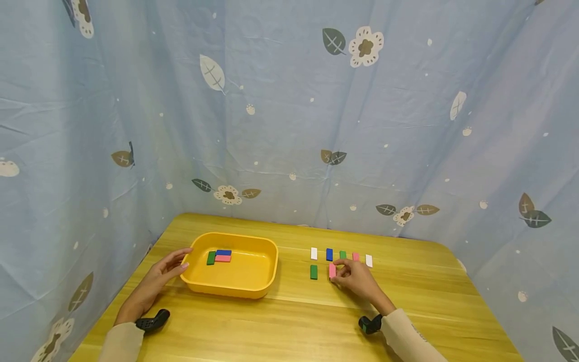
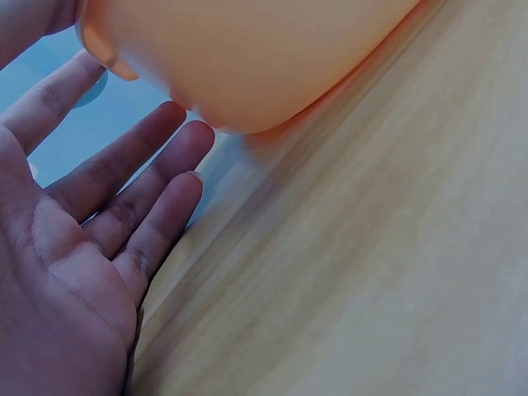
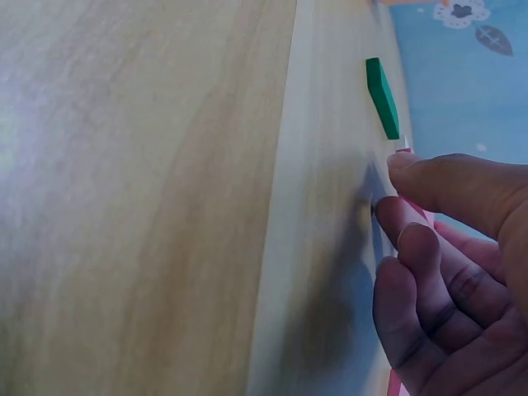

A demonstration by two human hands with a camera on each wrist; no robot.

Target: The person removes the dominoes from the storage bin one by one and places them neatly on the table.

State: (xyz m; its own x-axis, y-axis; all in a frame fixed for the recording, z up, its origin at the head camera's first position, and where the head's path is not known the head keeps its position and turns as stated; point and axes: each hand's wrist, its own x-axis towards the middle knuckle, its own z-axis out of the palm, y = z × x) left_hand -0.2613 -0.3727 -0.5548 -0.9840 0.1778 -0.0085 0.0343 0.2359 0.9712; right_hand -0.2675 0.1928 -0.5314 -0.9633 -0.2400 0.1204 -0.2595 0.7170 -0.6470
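r hand [image 1: 357, 280] pinching near-row pink rectangular block [image 1: 332, 271] btwn thumb & fingers, just right of near-row green block [image 1: 314, 272]; can't tell if it's clear of tabletop [image 1: 271, 332]. l hand [image 1: 159, 279] loosely spread, fingertips at yellow tub's [image 1: 226, 290] left rim. pink block looks light, stiff, prob smooth, not fragile; best gripped by opp. edges nr middle. tub prob light, may slide; steady at rim.

A curtained-off spot, the wider room hidden from sight: pale blue, leaf-and-flower-printed cloth [image 1: 289, 125] hangs left, far and right, closing round a yellowish wood-grain desk [image 1: 271, 327]; black wrist cameras [image 1: 154, 321] show a recording setup.
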